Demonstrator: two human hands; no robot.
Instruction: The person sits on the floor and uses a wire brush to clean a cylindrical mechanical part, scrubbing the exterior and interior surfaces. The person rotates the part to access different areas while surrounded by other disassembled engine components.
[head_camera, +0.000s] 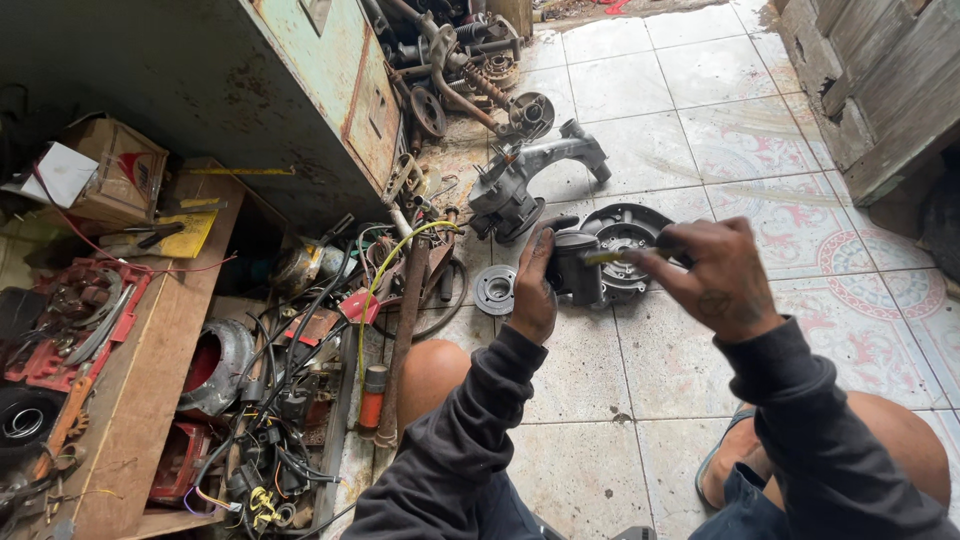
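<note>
Left hand (533, 290) is gripping a dark metal cylinder (578, 266), right hand (712, 275) is pinching a screwdriver (612, 256) into it — looks mid-disassembly, next needing steady turning pressure.

The sleeves (470, 440) are dark charcoal. The left hand (533, 290) holds a dull black-grey cylinder (578, 268); the right hand (715, 275) bears a small dark tattoo and pinches a tool (605, 257) with a yellowish handle. The floor tiles (700, 120) are off-white with faded pink and pale green floral scrolls, smudged with grey grime. The cover (625, 235) behind the cylinder is dark grey, the casing (530, 175) silver-grey, the ring (495, 290) plain grey. The cabinet (330, 70) is pale green streaked with rust. A cable (385, 270) is yellow-green, a box (125, 170) brown with a red mark, a tray (85, 320) red, the board (150, 390) bare brown wood.
</note>
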